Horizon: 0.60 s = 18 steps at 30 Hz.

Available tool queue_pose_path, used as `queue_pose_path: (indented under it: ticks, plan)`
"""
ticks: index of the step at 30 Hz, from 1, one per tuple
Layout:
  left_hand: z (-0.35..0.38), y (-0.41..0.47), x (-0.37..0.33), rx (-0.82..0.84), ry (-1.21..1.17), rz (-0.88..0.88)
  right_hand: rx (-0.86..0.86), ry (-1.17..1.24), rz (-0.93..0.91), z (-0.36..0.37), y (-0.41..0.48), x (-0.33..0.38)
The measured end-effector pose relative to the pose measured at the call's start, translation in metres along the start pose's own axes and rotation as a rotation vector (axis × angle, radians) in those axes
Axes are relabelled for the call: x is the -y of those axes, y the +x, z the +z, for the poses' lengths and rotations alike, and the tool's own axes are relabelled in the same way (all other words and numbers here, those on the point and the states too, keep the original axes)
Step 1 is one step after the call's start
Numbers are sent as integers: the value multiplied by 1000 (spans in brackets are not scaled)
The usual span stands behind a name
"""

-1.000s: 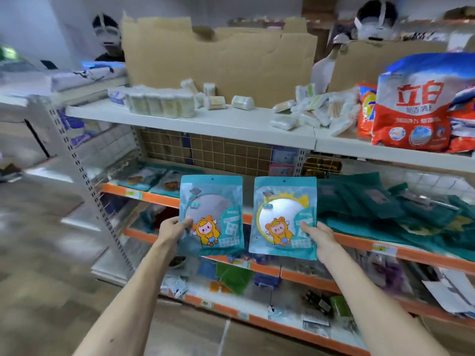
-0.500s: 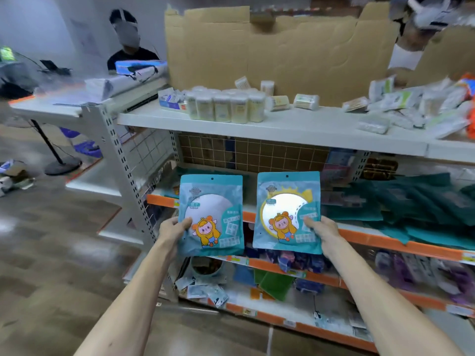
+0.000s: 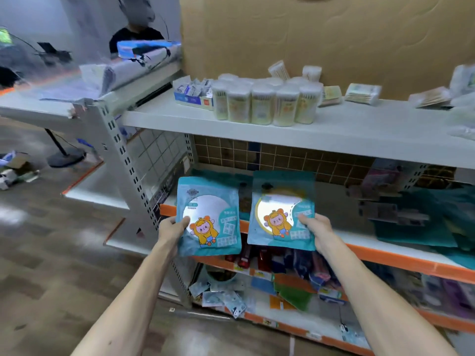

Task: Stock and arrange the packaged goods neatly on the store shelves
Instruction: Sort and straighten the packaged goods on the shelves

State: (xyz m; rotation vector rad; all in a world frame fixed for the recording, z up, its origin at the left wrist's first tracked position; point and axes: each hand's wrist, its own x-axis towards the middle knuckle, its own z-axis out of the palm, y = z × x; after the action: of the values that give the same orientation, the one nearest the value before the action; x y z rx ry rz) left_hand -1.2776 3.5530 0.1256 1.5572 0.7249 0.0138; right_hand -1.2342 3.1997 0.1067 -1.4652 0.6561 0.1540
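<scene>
I hold two teal pouches with a cartoon bear figure upright in front of the shelves. My left hand point(image 3: 174, 228) grips the left teal pouch point(image 3: 209, 217) by its left edge. The right teal pouch point(image 3: 281, 210) is gripped at its right edge by my right hand point(image 3: 317, 231). Both pouches hang before the orange-edged middle shelf point(image 3: 385, 255), near its left end. A narrow gap separates them.
The white top shelf point(image 3: 347, 129) carries a cluster of cotton-swab tubs point(image 3: 267, 102), a small blue box point(image 3: 192, 95) and flat packs, backed by cardboard point(image 3: 321, 34). Teal packs point(image 3: 416, 227) lie on the middle shelf's right. Lower shelves hold mixed goods. A grey slotted upright point(image 3: 128, 170) stands left. A person point(image 3: 136, 32) stands behind.
The view has swung left and closer to the shelves' left end. Both pouches stay in my hands, side by side, now before the left part of the middle shelf.
</scene>
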Motion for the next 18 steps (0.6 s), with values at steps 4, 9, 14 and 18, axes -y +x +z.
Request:
queue_pose_path:
  ticks: [4, 9, 14, 18]
  plan:
    - [5, 45, -21, -13, 56, 9, -31, 11, 29, 37, 30, 13]
    - [12, 90, -42, -32, 56, 28, -59, 12, 71, 63, 51, 28]
    - [18, 131, -60, -31, 157, 89, -44, 96, 100, 82, 73, 34]
    - [21, 162, -65, -22, 200, 98, -79, 72, 87, 99, 80, 32]
